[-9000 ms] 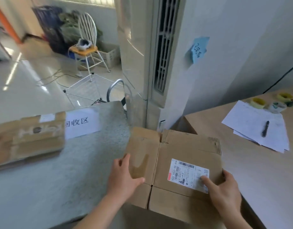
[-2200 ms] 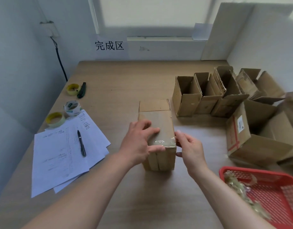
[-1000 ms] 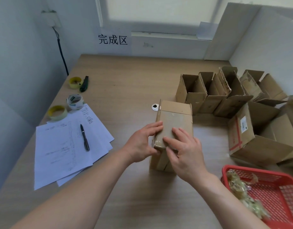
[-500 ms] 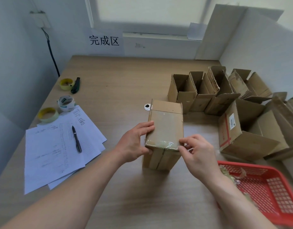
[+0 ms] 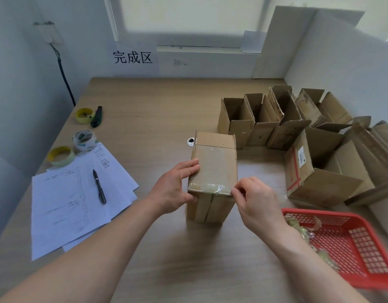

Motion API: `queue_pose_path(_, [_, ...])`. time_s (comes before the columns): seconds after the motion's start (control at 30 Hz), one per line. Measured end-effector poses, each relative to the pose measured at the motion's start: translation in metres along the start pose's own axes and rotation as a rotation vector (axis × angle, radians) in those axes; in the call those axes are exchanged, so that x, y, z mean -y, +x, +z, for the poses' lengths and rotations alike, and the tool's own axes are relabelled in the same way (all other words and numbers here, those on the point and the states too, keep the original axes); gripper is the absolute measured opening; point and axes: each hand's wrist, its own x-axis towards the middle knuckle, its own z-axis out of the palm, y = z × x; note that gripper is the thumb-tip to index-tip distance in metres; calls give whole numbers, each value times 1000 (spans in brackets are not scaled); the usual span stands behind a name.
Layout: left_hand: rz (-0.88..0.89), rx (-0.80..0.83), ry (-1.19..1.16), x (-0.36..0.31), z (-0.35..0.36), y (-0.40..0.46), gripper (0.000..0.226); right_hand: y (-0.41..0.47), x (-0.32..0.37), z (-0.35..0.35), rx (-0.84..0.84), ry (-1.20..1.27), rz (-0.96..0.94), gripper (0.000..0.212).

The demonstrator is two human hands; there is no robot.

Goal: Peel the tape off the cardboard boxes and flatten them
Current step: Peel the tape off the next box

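A sealed cardboard box point(image 5: 212, 171) stands on the wooden table point(image 5: 158, 110) between the two hands, its top face covered with clear tape point(image 5: 210, 187) that wrinkles along the near edge. The left hand point(image 5: 173, 189) grips the box's left side, fingers laid over the top edge and thumb against the near face. The right hand point(image 5: 257, 200) is at the near right corner, thumb and forefinger pinched together at the tape's edge; whether they actually have hold of the tape cannot be told.

Just beyond the box, past the fingers of the left hand, a small round metal fitting point(image 5: 190, 141) is set into the table. Beyond the right hand stands a row of opened boxes point(image 5: 254, 121), upright and touching one another, and to that hand's right lies a larger open box point(image 5: 315, 176) with red tape and a white label. Below the right wrist, a red plastic basket point(image 5: 363, 248) holds crumpled peeled tape point(image 5: 302, 228).

Left of the left forearm lie sheets of paper point(image 5: 75, 204) with a black pen point(image 5: 99, 186) on top. Beyond the papers are three tape rolls point(image 5: 84, 141) and a dark utility knife point(image 5: 96, 117). A sign with Chinese characters point(image 5: 132, 57) hangs on the far wall.
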Motion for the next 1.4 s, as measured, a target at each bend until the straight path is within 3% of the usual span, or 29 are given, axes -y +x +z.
queue_pose_path(0.2, [-8, 4, 30, -1, 1, 1, 91, -8, -8, 8, -14, 193, 79, 25])
queue_pose_path(0.4, [-17, -9, 35, 1, 2, 2, 91, -5, -11, 12, 29, 748, 540, 33])
queue_pose_path(0.47, [-11, -10, 36, 1, 2, 2, 91, -2, -10, 8, 70, 637, 499, 49])
queue_pose_path(0.53, [-3, -13, 44, 0, 3, 3, 90, 3, -6, 7, 139, 297, 400, 64])
queue_pose_path(0.63, [0, -8, 59, 0, 2, 2, 90, 16, -1, 8, 129, 2, 309, 61])
queue_pose_path(0.9, [-4, -2, 74, 1, 3, 2, 90, 14, -2, 10, 55, -35, 128, 51])
queue_pose_path(1.03, [-2, 1, 80, 3, 3, 2, 91, -1, -8, 15, -25, 271, 376, 41])
queue_pose_path(1.17, [-2, -1, 77, 4, 3, 2, 91, -13, -6, 25, -133, 1061, 858, 25])
queue_pose_path(1.23, [-4, 0, 74, 4, 3, 3, 90, -15, -4, 23, -157, 1271, 881, 9])
queue_pose_path(1.3, [-5, 1, 81, 4, 4, 3, 90, -16, -7, 19, -117, 1291, 797, 24])
queue_pose_path(1.4, [-5, 8, 104, 4, 4, 3, 90, -13, -8, 17, -10, 1067, 633, 46])
